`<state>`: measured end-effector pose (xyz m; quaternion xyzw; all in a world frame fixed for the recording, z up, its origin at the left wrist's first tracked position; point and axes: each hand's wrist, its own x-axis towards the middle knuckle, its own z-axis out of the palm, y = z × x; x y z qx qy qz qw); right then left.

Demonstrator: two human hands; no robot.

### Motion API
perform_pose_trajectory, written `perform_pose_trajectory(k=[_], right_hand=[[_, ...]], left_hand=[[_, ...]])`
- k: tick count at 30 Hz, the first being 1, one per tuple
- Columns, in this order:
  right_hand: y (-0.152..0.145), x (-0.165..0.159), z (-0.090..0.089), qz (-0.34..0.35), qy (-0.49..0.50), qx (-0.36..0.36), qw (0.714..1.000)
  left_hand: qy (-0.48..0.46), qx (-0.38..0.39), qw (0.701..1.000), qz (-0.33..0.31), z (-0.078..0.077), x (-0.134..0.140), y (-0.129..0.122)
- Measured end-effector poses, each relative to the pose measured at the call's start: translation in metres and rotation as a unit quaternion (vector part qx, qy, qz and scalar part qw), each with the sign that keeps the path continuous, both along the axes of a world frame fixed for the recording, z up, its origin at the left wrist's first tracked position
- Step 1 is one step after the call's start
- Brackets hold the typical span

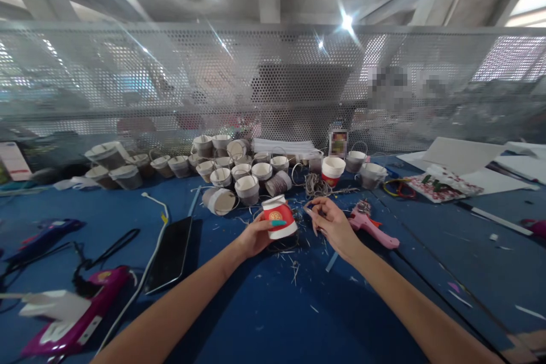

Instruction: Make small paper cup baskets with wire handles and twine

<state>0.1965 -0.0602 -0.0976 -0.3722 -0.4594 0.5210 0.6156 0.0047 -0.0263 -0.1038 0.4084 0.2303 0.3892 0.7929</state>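
Note:
My left hand (pixel 256 234) is wrapped round a red and white paper cup (pixel 286 215) with a gold round emblem. The cup is tilted, its narrower end up. Just right of it, apart from the cup, my right hand (pixel 327 219) has its fingers curled in a pinch. Whatever small thing sits between those fingertips, if anything, I cannot make out. A pink glue gun (pixel 375 230) lies right beside my right hand. Behind the hands is a tangle of grey-brown cord (pixel 316 186), near a stack of red and white paper cups (pixel 333 168).
Several small grey-wrapped buckets (pixel 247 189) line the back of the table (pixel 264 318). At left lie a phone (pixel 169 255), a white cable (pixel 123 310) and a magenta power strip (pixel 91 310). White sheets (pixel 463 154) lie at right. Perforated metal (pixel 205 79) stands behind.

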Motion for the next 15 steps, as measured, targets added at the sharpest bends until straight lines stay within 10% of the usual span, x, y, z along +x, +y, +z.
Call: perform_pose_trajectory(k=[6, 10, 15], right_hand=[[0.001, 0.01, 0.002, -0.099, -0.21, 0.043, 0.972], [-0.007, 0.029, 0.022, -0.308, -0.528, -0.003, 0.792], [-0.008, 0.064, 0.024, -0.29, -0.674, -0.267, 0.624]], left_hand=[[-0.007, -0.033, 0.999, 0.002, -0.002, -0.002, 0.002], [-0.033, -0.06, 0.997, -0.036, -0.004, -0.005, 0.005], [-0.07, -0.052, 0.993, -0.076, -0.004, -0.005, 0.006]])
